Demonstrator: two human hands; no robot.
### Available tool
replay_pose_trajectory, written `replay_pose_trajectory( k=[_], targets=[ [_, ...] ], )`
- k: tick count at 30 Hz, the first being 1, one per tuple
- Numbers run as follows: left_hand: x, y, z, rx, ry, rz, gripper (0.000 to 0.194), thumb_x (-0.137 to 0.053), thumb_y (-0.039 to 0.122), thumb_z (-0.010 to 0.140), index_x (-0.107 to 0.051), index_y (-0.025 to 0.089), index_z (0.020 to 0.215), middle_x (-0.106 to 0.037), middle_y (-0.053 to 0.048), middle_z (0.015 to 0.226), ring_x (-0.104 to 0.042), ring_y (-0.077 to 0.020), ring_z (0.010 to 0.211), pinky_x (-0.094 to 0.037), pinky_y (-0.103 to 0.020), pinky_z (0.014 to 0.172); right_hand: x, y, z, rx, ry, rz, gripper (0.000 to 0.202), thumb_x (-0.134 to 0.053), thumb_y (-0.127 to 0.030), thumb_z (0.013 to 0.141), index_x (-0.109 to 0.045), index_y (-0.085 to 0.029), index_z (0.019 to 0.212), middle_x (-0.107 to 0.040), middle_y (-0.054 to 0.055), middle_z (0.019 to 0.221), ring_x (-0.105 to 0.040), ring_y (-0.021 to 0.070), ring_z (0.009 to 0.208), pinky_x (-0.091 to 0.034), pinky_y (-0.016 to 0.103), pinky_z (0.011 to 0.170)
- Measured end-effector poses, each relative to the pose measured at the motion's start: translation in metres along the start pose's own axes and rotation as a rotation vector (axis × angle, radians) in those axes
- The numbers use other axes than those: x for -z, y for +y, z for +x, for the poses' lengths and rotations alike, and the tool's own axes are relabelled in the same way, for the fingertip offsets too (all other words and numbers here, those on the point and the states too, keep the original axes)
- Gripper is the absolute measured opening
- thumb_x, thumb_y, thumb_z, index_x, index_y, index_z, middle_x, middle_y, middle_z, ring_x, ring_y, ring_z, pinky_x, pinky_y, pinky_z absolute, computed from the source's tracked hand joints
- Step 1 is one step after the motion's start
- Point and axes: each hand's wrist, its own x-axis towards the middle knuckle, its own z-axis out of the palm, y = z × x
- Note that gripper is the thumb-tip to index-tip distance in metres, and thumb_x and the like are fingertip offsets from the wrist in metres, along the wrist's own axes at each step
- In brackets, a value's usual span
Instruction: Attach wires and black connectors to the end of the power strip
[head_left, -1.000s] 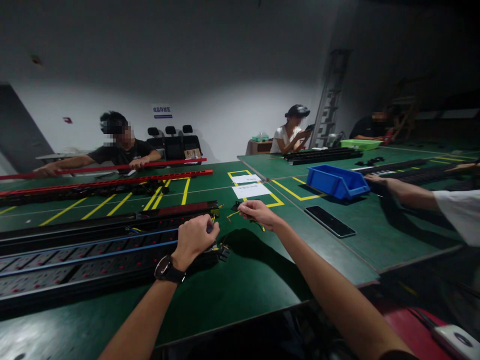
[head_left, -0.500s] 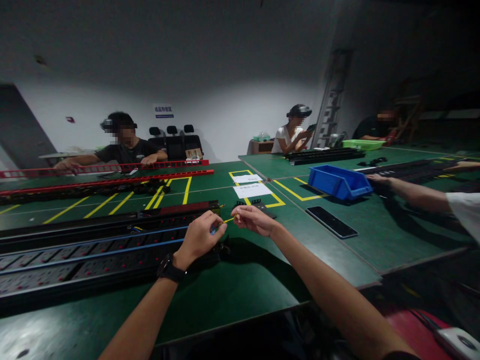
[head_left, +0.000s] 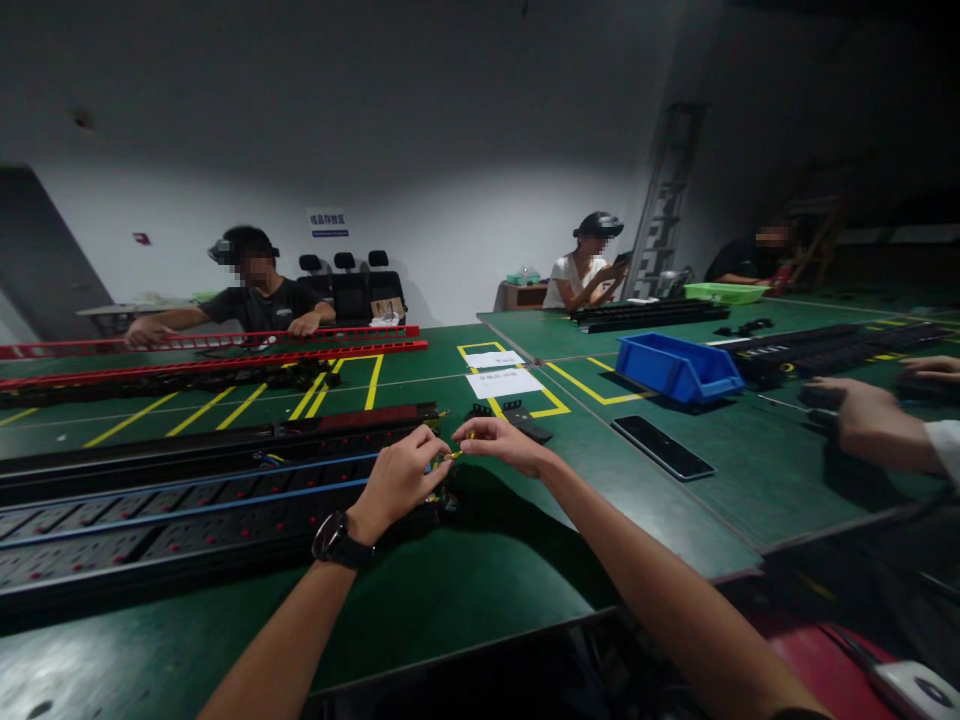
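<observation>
A thin yellow wire (head_left: 457, 455) runs between my two hands near the middle of the view. My left hand (head_left: 401, 473), with a black watch on its wrist, pinches the wire at the right end of a long black rail assembly (head_left: 225, 492). Close beside it, my right hand (head_left: 499, 443) has its fingertips closed on the wire's other side. The assembly has blue strips and red dots along its length. Behind my right hand lies a small black bracket (head_left: 527, 424). The fingertips partly hide the wire.
On the green table (head_left: 540, 560) are a phone (head_left: 664, 447), a blue bin (head_left: 675, 368) and white papers (head_left: 504, 382). Red rails (head_left: 360, 350) lie at the back left, before a person. Another person's hands work over black parts at the right. More people sit behind.
My right hand has shifted slightly left, closer to my left hand, and less wire shows between them. At the right, the other person's hands have moved nearer the table's front edge.
</observation>
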Motion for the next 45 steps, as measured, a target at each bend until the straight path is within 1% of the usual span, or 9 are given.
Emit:
replay_pose_trajectory(
  k=[4, 7, 12, 19, 26, 31, 37, 41, 45],
  targets=[
    [0.001, 0.000, -0.001, 0.010, -0.007, 0.042, 0.017, -0.055, 0.031, 0.098, -0.067, 0.021, 0.104, -0.062, -0.004, 0.103, -0.064, -0.0142, 0.085, -0.045, -0.023, 0.065, -0.005, 0.001, 0.003, 0.094, 0.005, -0.241, 0.029, -0.075, -0.045, 0.081, -0.076, -0.017, 0.088, -0.071, 0.004, 0.086, -0.062, 0.0170, 0.080, -0.046, 0.028, 0.072],
    [0.000, 0.000, -0.001, 0.025, -0.002, 0.064, 0.016, -0.057, 0.031, 0.097, -0.067, 0.022, 0.104, -0.060, -0.004, 0.104, -0.063, -0.0147, 0.085, -0.045, -0.023, 0.064, -0.007, 0.004, 0.003, 0.105, 0.005, -0.287, 0.029, -0.074, -0.046, 0.082, -0.077, -0.017, 0.085, -0.071, 0.003, 0.079, -0.060, 0.0160, 0.073, -0.044, 0.028, 0.068],
    [0.000, 0.000, -0.001, 0.077, 0.021, 0.057, 0.016, -0.061, 0.032, 0.094, -0.067, 0.022, 0.105, -0.058, -0.004, 0.107, -0.063, -0.0152, 0.087, -0.046, -0.023, 0.063, -0.007, 0.002, 0.002, 0.086, -0.021, -0.201, 0.035, -0.077, -0.049, 0.079, -0.077, -0.015, 0.084, -0.071, 0.004, 0.078, -0.058, 0.0149, 0.071, -0.042, 0.027, 0.066],
    [-0.001, 0.000, 0.000, 0.144, 0.105, 0.033, 0.012, -0.065, 0.033, 0.091, -0.068, 0.023, 0.098, -0.058, -0.002, 0.105, -0.062, -0.0131, 0.082, -0.044, -0.022, 0.060, -0.005, -0.003, 0.000, 0.025, -0.046, -0.091, 0.044, -0.080, -0.056, 0.074, -0.075, -0.014, 0.082, -0.067, 0.003, 0.073, -0.054, 0.0131, 0.067, -0.039, 0.026, 0.064],
    [-0.001, -0.002, -0.001, 0.094, 0.074, 0.122, 0.009, -0.064, 0.026, 0.091, -0.068, 0.022, 0.098, -0.058, -0.003, 0.105, -0.062, -0.0149, 0.088, -0.045, -0.021, 0.060, -0.007, 0.002, 0.002, 0.033, -0.109, -0.116, 0.041, -0.078, -0.054, 0.076, -0.074, -0.015, 0.088, -0.066, 0.002, 0.077, -0.055, 0.0129, 0.068, -0.041, 0.026, 0.064],
    [0.001, -0.001, -0.001, 0.083, 0.054, 0.186, 0.009, -0.062, 0.027, 0.092, -0.067, 0.021, 0.097, -0.058, -0.004, 0.105, -0.061, -0.0150, 0.087, -0.041, -0.021, 0.056, -0.012, 0.005, 0.002, 0.054, -0.090, -0.129, 0.041, -0.081, -0.053, 0.074, -0.069, -0.016, 0.088, -0.067, 0.001, 0.080, -0.058, 0.0138, 0.072, -0.045, 0.026, 0.068],
    [0.003, 0.004, -0.001, 0.089, 0.075, 0.200, 0.009, -0.061, 0.027, 0.092, -0.067, 0.021, 0.095, -0.058, -0.004, 0.102, -0.059, -0.0146, 0.084, -0.039, -0.021, 0.056, -0.026, -0.005, 0.000, 0.081, -0.037, -0.057, 0.049, -0.085, -0.053, 0.069, -0.060, -0.018, 0.092, -0.063, -0.001, 0.078, -0.058, 0.0144, 0.072, -0.045, 0.026, 0.067],
    [0.003, 0.004, -0.002, 0.117, 0.092, 0.205, 0.009, -0.063, 0.028, 0.091, -0.067, 0.021, 0.093, -0.059, -0.004, 0.101, -0.059, -0.0147, 0.084, -0.039, -0.022, 0.056, -0.031, -0.008, -0.001, 0.086, -0.016, -0.078, 0.048, -0.082, -0.055, 0.072, -0.061, -0.018, 0.094, -0.061, -0.001, 0.076, -0.055, 0.0142, 0.071, -0.042, 0.025, 0.064],
    [0.003, 0.005, -0.002, 0.113, 0.086, 0.204, 0.008, -0.065, 0.027, 0.090, -0.066, 0.020, 0.092, -0.059, -0.004, 0.100, -0.059, -0.0149, 0.083, -0.038, -0.022, 0.056, -0.031, -0.005, -0.001, 0.142, 0.037, -0.175, 0.040, -0.079, -0.054, 0.077, -0.065, -0.018, 0.090, -0.060, -0.001, 0.077, -0.051, 0.0131, 0.071, -0.040, 0.025, 0.064]
  ],
)
